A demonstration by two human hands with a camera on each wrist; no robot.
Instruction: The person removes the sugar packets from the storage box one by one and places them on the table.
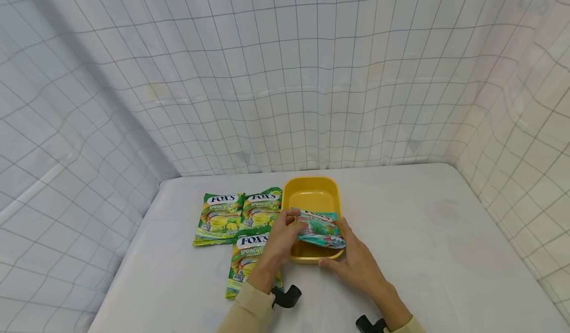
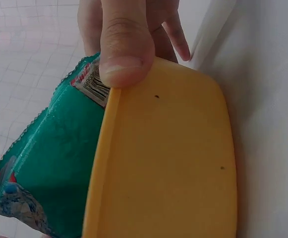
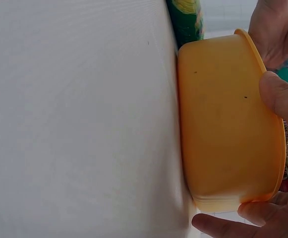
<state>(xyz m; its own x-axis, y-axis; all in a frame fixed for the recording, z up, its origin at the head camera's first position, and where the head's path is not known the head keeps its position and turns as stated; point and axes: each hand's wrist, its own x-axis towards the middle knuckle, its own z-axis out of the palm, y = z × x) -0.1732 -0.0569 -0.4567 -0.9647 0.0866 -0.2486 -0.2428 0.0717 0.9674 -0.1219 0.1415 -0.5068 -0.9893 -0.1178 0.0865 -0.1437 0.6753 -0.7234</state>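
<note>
A teal Fox's candy bag (image 1: 318,228) with mint lettering lies tilted in the front half of a yellow plastic container (image 1: 307,182). My left hand (image 1: 280,234) is at the bag's left end, fingers and thumb pinching it. My right hand (image 1: 356,259) grips the container at its front right corner. Its thumb (image 3: 282,99) presses on the front rim, and its fingers (image 3: 262,213) lie along the right side. In the left wrist view the bag (image 2: 54,144) pokes above the rim. Part of the container's inside is hidden by the bag.
Several green Fox's Spring Tea candy bags (image 1: 219,219) lie left of the container. One front bag (image 1: 249,256) is partly covered by my left forearm. A white cloth covers the table (image 1: 401,214), and grid-patterned white curtains (image 1: 311,75) hang behind and at both sides.
</note>
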